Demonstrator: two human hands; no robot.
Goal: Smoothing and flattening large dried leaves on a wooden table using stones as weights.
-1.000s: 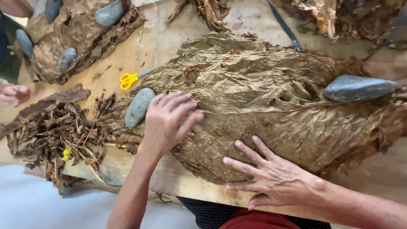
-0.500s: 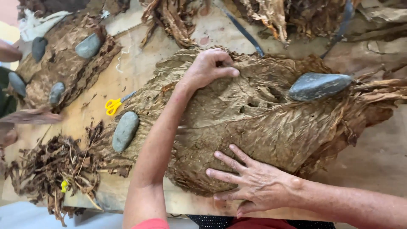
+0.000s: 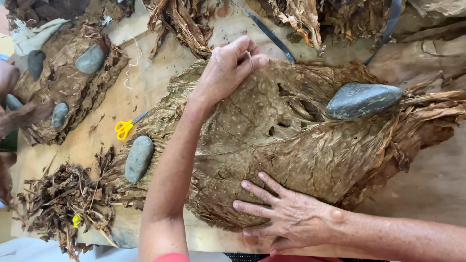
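A big stack of flattened brown dried leaves (image 3: pixel 301 145) covers the middle of the wooden table (image 3: pixel 145 97). My left hand (image 3: pixel 230 65) reaches to the stack's far edge and pinches the top leaf there between fingers and thumb. My right hand (image 3: pixel 286 216) lies flat with spread fingers on the near edge of the stack, pressing it down. A large grey stone (image 3: pixel 363 100) rests on the right part of the stack. A smaller oval grey stone (image 3: pixel 139 158) sits on its left tip.
Yellow-handled scissors (image 3: pixel 125 127) lie left of the stack. A second leaf pile (image 3: pixel 68 82) with several stones is at the upper left. Leaf scraps and stems (image 3: pixel 63 204) lie at the lower left. More dried leaf bundles (image 3: pixel 301 19) line the far side. Another person's hand (image 3: pixel 7 80) shows at the left edge.
My left hand has moved from the stack's near left part to its far edge and gripped the top leaf. My right hand stayed flat on the near edge.
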